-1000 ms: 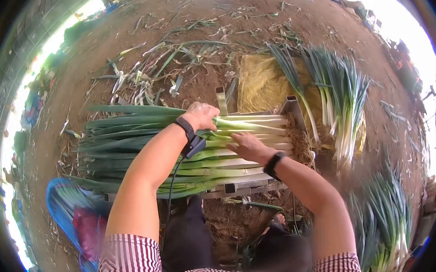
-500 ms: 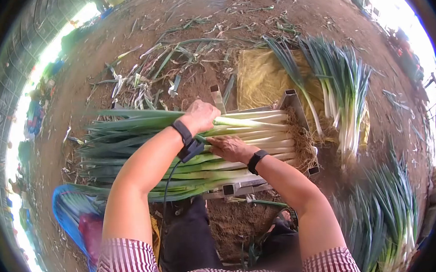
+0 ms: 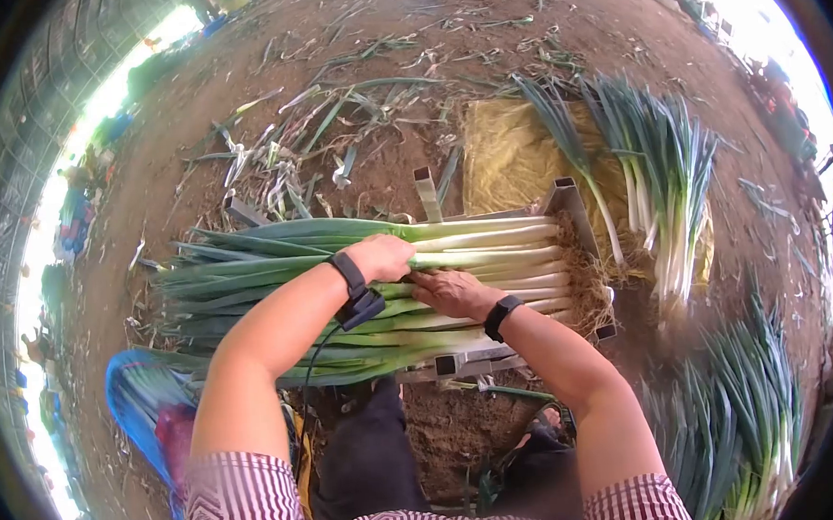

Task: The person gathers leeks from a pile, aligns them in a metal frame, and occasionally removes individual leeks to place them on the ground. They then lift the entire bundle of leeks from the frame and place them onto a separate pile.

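Observation:
A thick layer of leeks (image 3: pixel 510 255) lies side by side in a low metal frame (image 3: pixel 579 216), green leaves to the left, white stalks and brown roots to the right. My left hand (image 3: pixel 385 257) has its fingers curled down around a leek near the middle of the layer, the fingertips hidden. Just right of it and lower, my right hand (image 3: pixel 454 293) rests on the stalks with its fingers stretched out to the left. A dark band with a small box is on my left wrist, and a dark band on my right.
More leeks (image 3: pixel 666 172) lie on and beside a yellow sheet (image 3: pixel 501 157) at the upper right. Another heap of leeks (image 3: pixel 744 403) is at the lower right. A blue bag (image 3: pixel 127 393) stands at the lower left. Leaf scraps (image 3: pixel 275 159) litter the soil beyond the frame.
My left hand has come down from the far edge of the layer, closer to my right hand. The far leek now lies flat with the others.

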Demonstrator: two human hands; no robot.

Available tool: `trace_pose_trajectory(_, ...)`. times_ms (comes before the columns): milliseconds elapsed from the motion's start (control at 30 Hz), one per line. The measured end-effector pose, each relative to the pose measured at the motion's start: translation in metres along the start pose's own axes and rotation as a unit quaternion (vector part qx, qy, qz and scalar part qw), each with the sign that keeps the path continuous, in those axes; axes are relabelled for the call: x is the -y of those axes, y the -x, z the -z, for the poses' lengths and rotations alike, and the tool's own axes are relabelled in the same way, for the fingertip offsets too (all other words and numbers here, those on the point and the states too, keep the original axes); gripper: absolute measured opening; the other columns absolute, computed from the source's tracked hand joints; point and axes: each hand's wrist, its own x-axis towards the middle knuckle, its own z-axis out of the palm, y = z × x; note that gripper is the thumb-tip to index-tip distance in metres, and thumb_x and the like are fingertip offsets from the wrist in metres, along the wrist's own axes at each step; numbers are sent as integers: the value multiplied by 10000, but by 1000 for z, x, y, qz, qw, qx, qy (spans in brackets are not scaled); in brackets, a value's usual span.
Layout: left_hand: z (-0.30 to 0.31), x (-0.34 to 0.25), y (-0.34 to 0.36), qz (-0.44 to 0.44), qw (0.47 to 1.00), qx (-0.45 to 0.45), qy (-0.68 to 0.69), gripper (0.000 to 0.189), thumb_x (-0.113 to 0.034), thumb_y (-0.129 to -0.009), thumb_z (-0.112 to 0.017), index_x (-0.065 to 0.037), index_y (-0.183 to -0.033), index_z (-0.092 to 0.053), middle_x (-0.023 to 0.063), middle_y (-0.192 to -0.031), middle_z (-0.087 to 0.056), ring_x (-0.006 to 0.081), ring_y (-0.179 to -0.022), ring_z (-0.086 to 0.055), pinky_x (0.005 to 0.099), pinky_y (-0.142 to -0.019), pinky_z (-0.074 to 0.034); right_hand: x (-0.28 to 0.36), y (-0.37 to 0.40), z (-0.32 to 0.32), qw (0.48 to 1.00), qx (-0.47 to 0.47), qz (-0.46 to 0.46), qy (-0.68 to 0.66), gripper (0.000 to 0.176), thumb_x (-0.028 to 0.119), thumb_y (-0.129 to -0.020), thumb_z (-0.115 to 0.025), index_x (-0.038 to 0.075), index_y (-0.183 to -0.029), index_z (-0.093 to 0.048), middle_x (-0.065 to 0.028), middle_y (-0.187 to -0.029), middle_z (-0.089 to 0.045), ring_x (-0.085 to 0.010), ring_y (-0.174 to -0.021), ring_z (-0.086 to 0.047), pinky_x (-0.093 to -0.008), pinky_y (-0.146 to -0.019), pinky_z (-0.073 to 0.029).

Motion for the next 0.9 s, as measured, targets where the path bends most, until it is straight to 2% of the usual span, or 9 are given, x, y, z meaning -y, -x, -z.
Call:
trace_pose_trajectory(200, -8, -8, -13, 42, 998, 18, -37, 226, -146, -781, -561, -14, -952, -628, 221, -936, -652, 375, -906, -629, 467, -791, -494, -7, -6, -6, 1000, 10, 7, 22, 523, 467, -954, -365, 183, -1392, -383, -163, -1267, -546, -354, -1123, -549, -488, -899, -440)
trace_pose_trajectory(267, 0, -1, -18, 1, 998, 46, -31, 244, -151, -769, -560, -20, -957, -645, 216, -931, -657, 362, -899, -636, 446, -788, -503, -14, -10, -14, 999, -11, 21, 28, 517, 459, -955, -375, 185, -1392, -383, -161, -1285, -531, -353, -1133, -542, -491, -904, -439)
trace_pose_trajectory(400, 3, -5, -23, 22, 1000, -9, -10, 213, -151, -739, -576, -43, -888, -683, 220, -908, -661, 357, -870, -643, 434, -766, -518, 1, 0, 0, 1000, 7, -11, 27, 490, 394, -959, -400, 156, -1387, -406, -200, -1250, -548, -364, -1134, -532, -458, -940, -426)
trace_pose_trajectory(567, 7, 13, -26, -17, 995, 35, 88, 402, -301, -715, -607, -96, -1053, -681, 177, -1084, -654, 333, -975, -626, 413, -840, -498, -29, -12, -26, 997, -39, 66, 25, 521, 438, -959, -401, 125, -1375, -414, -166, -1352, -478, -339, -1208, -490, -479, -996, -388)
trace_pose_trajectory(633, 12, 15, -28, 19, 980, 122, 156, 552, -410, -709, -616, -68, -1141, -638, 181, -1119, -643, 315, -1003, -602, 396, -870, -462, -26, -13, -24, 995, -40, 87, 30, 523, 424, -958, -399, 122, -1385, -405, -155, -1359, -480, -335, -1235, -467, -490, -1002, -369)
trace_pose_trajectory(667, 11, 14, -29, 37, 970, 164, 175, 600, -451, -711, -614, -49, -1156, -624, 184, -1105, -648, 314, -998, -599, 390, -870, -456, -28, -9, -24, 999, -14, 42, 23, 513, 407, -956, -406, 120, -1381, -410, -151, -1341, -500, -330, -1234, -468, -483, -999, -373)
trace_pose_trajectory(700, 7, 17, -29, -2, 968, 169, 187, 687, -513, -723, -601, -9, -1188, -589, 176, -1144, -633, 309, -1030, -584, 388, -885, -440, -30, -10, -25, 998, -27, 58, 23, 518, 415, -956, -401, 120, -1380, -411, -153, -1335, -505, -328, -1234, -468, -482, -1000, -373)
trace_pose_trajectory(800, 3, 26, -24, -56, 954, 146, 256, 709, -530, -723, -609, -1, -1194, -583, 161, -1187, -613, 300, -1057, -570, 387, -894, -434, -36, -13, -29, 997, -26, 63, 28, 528, 438, -954, -395, 122, -1377, -418, -151, -1334, -506, -328, -1240, -462, -482, -1009, -364)
trace_pose_trajectory(900, 14, 29, -10, -30, 955, 134, 265, 718, -470, -676, -718, -12, -1210, -572, 161, -1196, -602, 299, -1086, -562, 371, -910, -436, -36, -15, -30, 998, -17, 54, 33, 535, 452, -955, -391, 131, -1382, -411, -143, -1361, -481, -336, -1255, -445, -480, -1024, -348)
